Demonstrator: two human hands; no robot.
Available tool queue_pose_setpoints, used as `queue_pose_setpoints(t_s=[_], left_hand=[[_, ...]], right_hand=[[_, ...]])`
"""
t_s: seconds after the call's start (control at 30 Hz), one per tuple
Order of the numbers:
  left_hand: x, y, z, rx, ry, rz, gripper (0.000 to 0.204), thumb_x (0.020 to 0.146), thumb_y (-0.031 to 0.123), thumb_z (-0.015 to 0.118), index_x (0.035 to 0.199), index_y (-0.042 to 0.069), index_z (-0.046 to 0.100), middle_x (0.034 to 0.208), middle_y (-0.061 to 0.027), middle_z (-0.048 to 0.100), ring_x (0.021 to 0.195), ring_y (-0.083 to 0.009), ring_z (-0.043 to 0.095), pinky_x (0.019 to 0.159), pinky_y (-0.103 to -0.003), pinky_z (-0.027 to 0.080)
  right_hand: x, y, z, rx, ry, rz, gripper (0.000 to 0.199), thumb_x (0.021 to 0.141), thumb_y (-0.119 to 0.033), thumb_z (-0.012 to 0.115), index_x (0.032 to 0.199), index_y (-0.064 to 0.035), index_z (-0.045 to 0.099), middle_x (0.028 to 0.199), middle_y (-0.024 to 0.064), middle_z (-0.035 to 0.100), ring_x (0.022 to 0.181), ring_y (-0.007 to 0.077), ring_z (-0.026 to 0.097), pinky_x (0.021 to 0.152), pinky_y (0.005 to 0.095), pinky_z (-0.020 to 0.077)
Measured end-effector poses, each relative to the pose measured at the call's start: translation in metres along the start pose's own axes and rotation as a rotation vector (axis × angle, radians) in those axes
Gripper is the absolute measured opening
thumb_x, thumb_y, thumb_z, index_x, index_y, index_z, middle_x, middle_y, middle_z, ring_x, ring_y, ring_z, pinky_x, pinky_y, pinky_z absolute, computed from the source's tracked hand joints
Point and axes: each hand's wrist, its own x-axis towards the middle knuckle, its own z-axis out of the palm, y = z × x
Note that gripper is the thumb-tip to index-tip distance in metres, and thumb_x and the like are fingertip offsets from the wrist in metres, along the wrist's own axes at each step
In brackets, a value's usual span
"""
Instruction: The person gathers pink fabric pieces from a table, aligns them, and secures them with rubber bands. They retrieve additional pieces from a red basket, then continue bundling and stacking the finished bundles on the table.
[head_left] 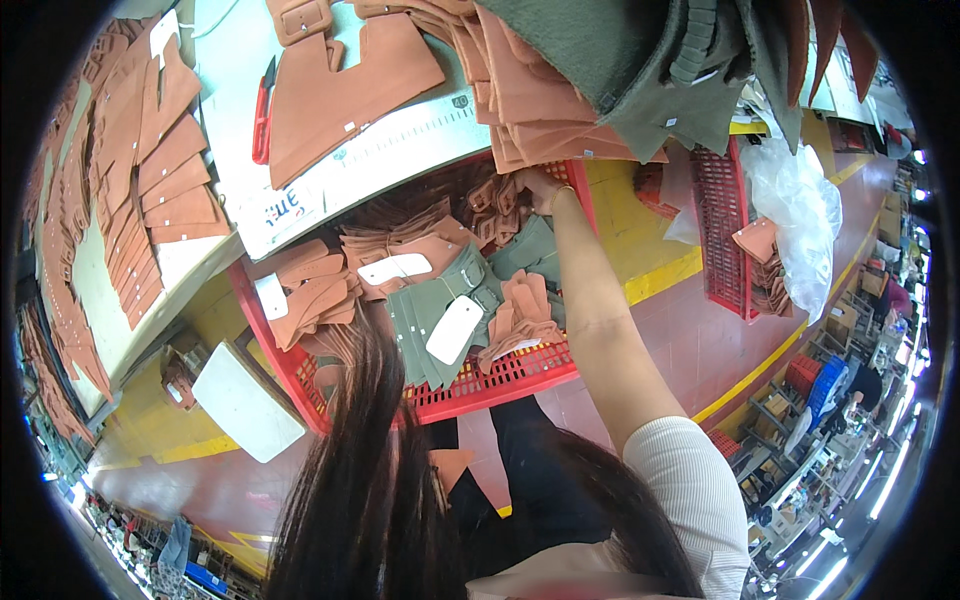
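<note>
So my right hand (541, 190) is down in the far right corner of the red basket (495, 392), my forearm running along its right side. The fingers go in right by some brown strap pieces (488, 208), which sit inside that same corner. Honestly can't tell how far open my grip is or whether it's got hold of anything, since my fingertips are hidden in there. Left hand's out of view, so can't tell on that one either.

Rest of the basket is pretty packed: a green bundle (412, 318) near the middle front with a white tag (453, 330) on it, a small brown bundle (524, 305) at the front right, and a fanned brown stack (312, 285) along the left. My long dark hair (365, 420) is hanging over the basket's front left, lol.

Beyond the basket there's a pale worktable (232, 165) with a red cutter (262, 125) and a notched brown piece (350, 95) on it, plus dark green pieces (640, 60) piled up toward the right. Well off to the basket's right is another red crate (718, 230), with clear plastic (795, 220) bunched against it.
</note>
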Motion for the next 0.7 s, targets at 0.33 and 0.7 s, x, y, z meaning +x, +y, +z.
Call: queue_pose_setpoints(t_s=[0.33,0.7], left_hand=[[0.002,-0.001,0.002,0.033,0.024,-0.063,0.033,0.096,0.027,0.051,0.097,-0.004,0.061,0.056,-0.0137,0.058,0.043,-0.023,0.059,0.04,-0.035,0.049],[0.002,-0.003,0.001,-0.021,-0.005,-0.05,0.031,0.095,0.024,0.051,0.108,-0.002,0.061,0.059,-0.0128,0.058,0.046,-0.0213,0.06,0.041,-0.033,0.051]], right_hand=[[-0.056,-0.016,0.026,-0.573,0.031,-0.215,0.061,0.062,0.008,0.071,0.118,0.007,0.047,0.089,0.0092,0.056,0.079,0.0177,0.062,0.056,0.0273,0.0554],[-0.078,-0.045,0.026,-0.556,-0.302,-0.089,0.118,0.06,-0.01,0.085,0.149,-0.0103,0.007,0.143,0.0175,0.029,0.111,0.0248,0.055,0.078,0.0333,0.0592]])
